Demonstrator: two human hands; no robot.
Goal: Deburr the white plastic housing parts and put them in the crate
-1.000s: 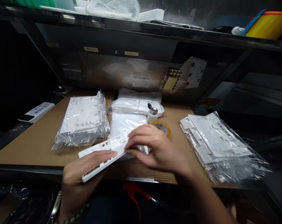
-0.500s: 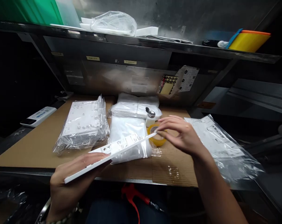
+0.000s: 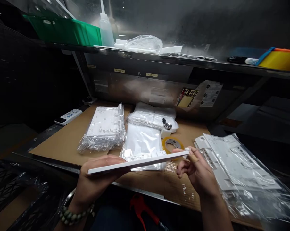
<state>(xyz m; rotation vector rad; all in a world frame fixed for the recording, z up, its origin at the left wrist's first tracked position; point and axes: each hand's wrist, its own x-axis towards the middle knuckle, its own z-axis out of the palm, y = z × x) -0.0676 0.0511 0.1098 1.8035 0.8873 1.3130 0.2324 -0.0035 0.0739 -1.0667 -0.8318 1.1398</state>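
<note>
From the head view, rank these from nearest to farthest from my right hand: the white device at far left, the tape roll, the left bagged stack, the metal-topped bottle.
From your right hand:
1. Tape roll, just left
2. Bottle, behind the tape
3. Bagged stack, left
4. White device, far left

The left hand (image 3: pixel 99 175) holds one end of a white part (image 3: pixel 137 163). The right hand (image 3: pixel 200 171) has its fingers on the other end. Just past it, clear bags (image 3: pixel 145 138) lie on a brown board (image 3: pixel 60 144), beside yellow tape (image 3: pixel 165 142) and a small bottle (image 3: pixel 165 132). A wrapped stack (image 3: pixel 105 123) lies left of the bags. Another wrapped pack (image 3: pixel 241 160) lies on the right.
</note>
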